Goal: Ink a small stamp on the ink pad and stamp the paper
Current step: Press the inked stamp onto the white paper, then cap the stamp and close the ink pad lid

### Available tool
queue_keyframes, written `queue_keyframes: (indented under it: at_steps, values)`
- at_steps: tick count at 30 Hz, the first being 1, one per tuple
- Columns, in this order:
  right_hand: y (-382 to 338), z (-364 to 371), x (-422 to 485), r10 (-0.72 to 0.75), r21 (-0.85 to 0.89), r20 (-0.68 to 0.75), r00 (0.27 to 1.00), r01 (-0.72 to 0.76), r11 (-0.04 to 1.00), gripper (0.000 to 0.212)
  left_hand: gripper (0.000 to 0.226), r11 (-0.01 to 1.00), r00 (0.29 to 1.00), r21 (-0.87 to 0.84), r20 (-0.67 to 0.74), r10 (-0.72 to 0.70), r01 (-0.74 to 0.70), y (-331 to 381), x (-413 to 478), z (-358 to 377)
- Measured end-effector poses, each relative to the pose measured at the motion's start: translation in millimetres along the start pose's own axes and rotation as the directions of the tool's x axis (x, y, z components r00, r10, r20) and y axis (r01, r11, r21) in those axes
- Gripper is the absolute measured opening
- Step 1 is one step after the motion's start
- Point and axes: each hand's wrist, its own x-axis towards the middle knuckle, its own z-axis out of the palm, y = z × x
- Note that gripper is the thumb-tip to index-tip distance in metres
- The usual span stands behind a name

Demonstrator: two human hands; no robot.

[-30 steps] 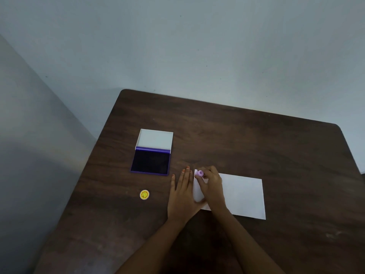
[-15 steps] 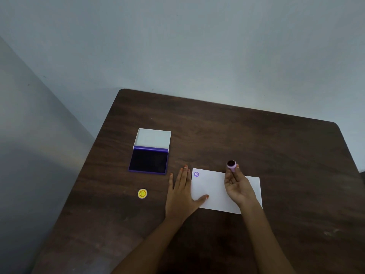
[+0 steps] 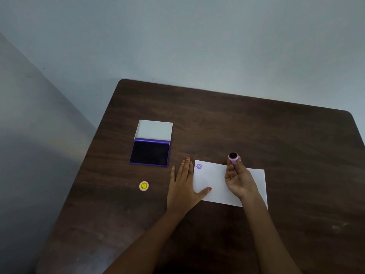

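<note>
A white sheet of paper (image 3: pixel 219 180) lies on the dark wooden table (image 3: pixel 256 131), with a purple stamp mark (image 3: pixel 199 166) in its top left corner. My left hand (image 3: pixel 182 184) lies flat at the paper's left edge, its thumb on the sheet. My right hand (image 3: pixel 238 177) holds a small purple stamp (image 3: pixel 233 157) above the paper's far edge, inked face turned up toward me. The open ink pad (image 3: pixel 150 153), purple with a white lid folded back, sits left of the paper.
A small yellow round stamp cap (image 3: pixel 144 186) lies on the table left of my left hand. Pale walls stand behind and to the left of the table. The table's rounded corners show at the back.
My right hand lifted the stamp off the paper's top left corner, moved right and turned its face up. A purple mark now shows on the paper. My left hand stayed put.
</note>
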Motion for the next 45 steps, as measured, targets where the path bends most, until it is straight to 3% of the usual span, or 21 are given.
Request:
queue_keyframes:
  at_steps: [22,28,33,36,39,42,45]
  values:
    - [0,9,-5,0.016,-0.043,0.021,1.0,-0.016,0.999,0.009,0.095,0.999,0.999,-0.047,-0.046,0.02,-0.022,1,0,-3]
    - [0,18,-23,-0.015,-0.065,0.083,0.996,0.02,0.998,0.006,0.081,0.961,0.991,-0.269,-0.133,0.021,-0.057,1,-2,-14]
    - [4,30,-39,-0.055,-0.093,0.122,0.991,0.067,0.993,0.008,0.046,0.887,0.971,-0.452,-0.237,-0.019,-0.093,-14,-12,-36]
    - [10,37,-46,-0.076,-0.127,0.138,0.987,0.094,0.987,0.009,0.032,0.905,0.949,-0.418,-0.31,-0.059,-0.08,-32,-22,-50]
    - [23,44,-53,-0.072,-0.158,0.179,0.981,0.101,0.982,0.008,0.037,0.947,0.941,-0.321,-0.32,-0.113,0.005,-55,-33,-61]
    - [44,48,-56,-0.048,-0.226,0.222,0.974,0.1,0.969,0.01,0.047,0.967,0.947,-0.22,-0.262,-0.187,0.13,-78,-46,-65]
    - [70,53,-57,-0.021,-0.3,0.209,0.978,0.084,0.95,0.014,0.05,0.956,0.953,-0.226,-0.196,-0.231,0.186,-97,-56,-68]
